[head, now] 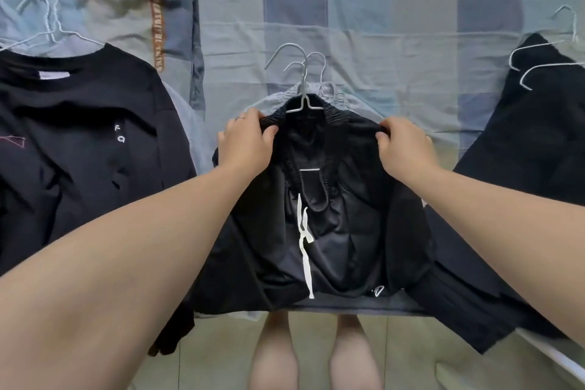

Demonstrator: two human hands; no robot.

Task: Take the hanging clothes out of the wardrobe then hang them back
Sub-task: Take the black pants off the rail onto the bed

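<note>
I am pinching the black garment [332, 231] at the near edge of the bed [380, 41], left hand [247, 142] and right hand [405, 149] each curling round one side of its elastic top, holding it spread, I think so it is sitting square on its hanger [305, 98].

A home bedroom: checked bedsheet [348, 9] strewn with hangered clothes [79, 123].

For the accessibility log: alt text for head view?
Left hand and right hand grip the waistband of black drawstring bottoms on a wire hanger, atop a checked bedsheet. A black top lies left, another black garment right, both on hangers.
</note>
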